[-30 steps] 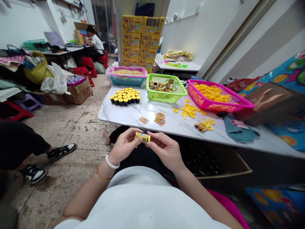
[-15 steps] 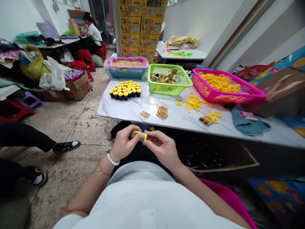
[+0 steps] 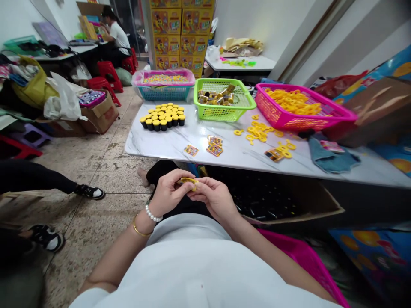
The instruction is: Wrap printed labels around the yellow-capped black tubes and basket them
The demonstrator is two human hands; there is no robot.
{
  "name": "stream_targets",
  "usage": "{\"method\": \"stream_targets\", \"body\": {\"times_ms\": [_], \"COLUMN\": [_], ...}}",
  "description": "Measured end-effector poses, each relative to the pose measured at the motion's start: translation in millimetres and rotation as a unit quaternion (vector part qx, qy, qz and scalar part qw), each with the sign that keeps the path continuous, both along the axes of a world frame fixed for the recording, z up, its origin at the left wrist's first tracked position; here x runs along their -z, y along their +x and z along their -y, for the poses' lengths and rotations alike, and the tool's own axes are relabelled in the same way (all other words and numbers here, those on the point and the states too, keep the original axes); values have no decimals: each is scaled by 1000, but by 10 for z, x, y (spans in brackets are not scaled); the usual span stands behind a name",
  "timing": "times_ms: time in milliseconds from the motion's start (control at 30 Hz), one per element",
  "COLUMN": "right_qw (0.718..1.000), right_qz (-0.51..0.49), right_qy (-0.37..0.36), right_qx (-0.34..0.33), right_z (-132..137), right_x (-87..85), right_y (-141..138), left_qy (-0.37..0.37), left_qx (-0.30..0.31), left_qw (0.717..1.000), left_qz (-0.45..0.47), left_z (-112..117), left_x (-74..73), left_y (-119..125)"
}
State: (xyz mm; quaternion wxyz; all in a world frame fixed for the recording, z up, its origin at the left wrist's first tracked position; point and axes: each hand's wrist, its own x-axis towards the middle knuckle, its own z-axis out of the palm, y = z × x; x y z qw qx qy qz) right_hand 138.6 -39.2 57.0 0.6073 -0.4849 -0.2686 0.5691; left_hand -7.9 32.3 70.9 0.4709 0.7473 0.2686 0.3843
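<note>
Over my lap, just short of the table's front edge, I hold a small yellow-capped bottle (image 3: pixel 189 181) with a printed wrap, lying on its side. My left hand (image 3: pixel 171 191) is closed around its left end, thumb on the near side. On its right end, my right hand (image 3: pixel 215 196) pinches with thumb and fingers, hiding most of the cap. On the table ahead lie several small printed sleeves (image 3: pixel 214 149). Behind them to the left stand several black bottles with yellow caps (image 3: pixel 163 125), packed upright together.
A teal basket of coloured beads (image 3: pixel 163 92), a green basket of wrapped bottles (image 3: pixel 221 113) and a pink basket of yellow rings (image 3: pixel 289 119) line the table's back. Loose yellow rings (image 3: pixel 262 137) lie right. An open carton (image 3: pixel 324 209) sits underneath. Another person (image 3: pixel 118 36) sits far left.
My right fingers have closed further over the bottle's capped end, and the bottle has turned slightly. The view has shifted a little, so the table appears higher and further left.
</note>
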Motion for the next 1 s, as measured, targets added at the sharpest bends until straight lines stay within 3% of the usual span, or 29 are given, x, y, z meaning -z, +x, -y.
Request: {"method": "stream_targets", "body": {"times_ms": [67, 167, 267, 367, 500, 600, 733, 900, 1000], "right_qw": [997, 996, 996, 972, 923, 894, 864, 847, 846], "right_qz": [-57, -46, 62, 195, 298, 358, 399, 429, 445], "right_qy": [-35, -33, 31, 128, 238, 270, 306, 312, 293], "right_qx": [-26, -63, -60, -9, 54, 21, -24, 24, 0], "right_z": [-46, -85, -79, -51, -35, -56, -108, -173, -202], "right_x": [-27, -30, 10, 66, 82, 14, -50, 47, 64], "right_y": [25, 79, 123, 128, 123, 148, 163, 161, 198], "left_qy": [-45, -178, -285, -345, -406, -438, -431, -461, -484], "left_qx": [6, 17, 16, 18, 86, 138, 122, 138, 170], "left_qw": [999, 983, 957, 938, 907, 884, 890, 871, 850], "left_qz": [20, 45, 42, 30, 74, 92, 79, 97, 122], "left_z": [-30, -78, -99, -94, -105, -144, -186, -263, -320], "left_x": [38, 83, 94, 86, 73, 69, 102, 181, 196], "left_y": [11, 26, 47, 55, 13, -43, -91, -140, -185]}}
